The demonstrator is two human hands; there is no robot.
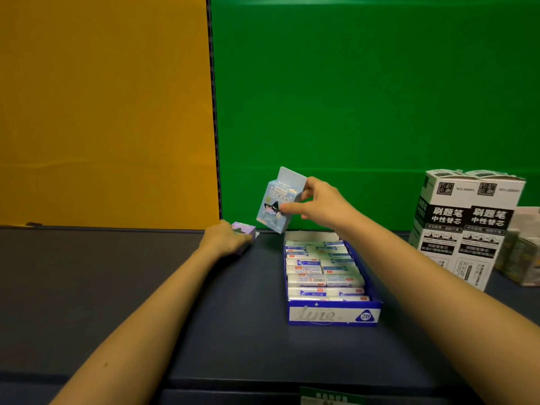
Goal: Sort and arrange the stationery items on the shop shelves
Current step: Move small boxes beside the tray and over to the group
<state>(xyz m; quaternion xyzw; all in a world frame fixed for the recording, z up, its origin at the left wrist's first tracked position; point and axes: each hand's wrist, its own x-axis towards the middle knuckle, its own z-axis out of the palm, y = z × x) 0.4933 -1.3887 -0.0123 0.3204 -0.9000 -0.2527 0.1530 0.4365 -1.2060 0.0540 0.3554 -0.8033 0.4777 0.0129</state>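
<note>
right hand (318,204): fingers curled round a pale blue carton (279,201), thumb on its printed front, other fingers at its far side; carton is tilted and lifted off the shelf (117,287), just above the back end of the eraser tray (333,314).
left hand (226,239): palm down, loosely closed over a small purple box (244,230) that sits at the shelf's back edge, near the seam between the yellow panel (102,112) and the green panel (365,83).
eraser tray: 1, blue and white, marked "2B", open top, runs from mid-shelf toward the back edge; packed with wrapped erasers (321,273) in 2 columns, exact count unclear.
refill boxes (464,229): 2 white-and-black ones, upright, touching side by side at the right back of the shelf.
other packs (523,252): far right edge, partly cut off, count unclear.
</note>
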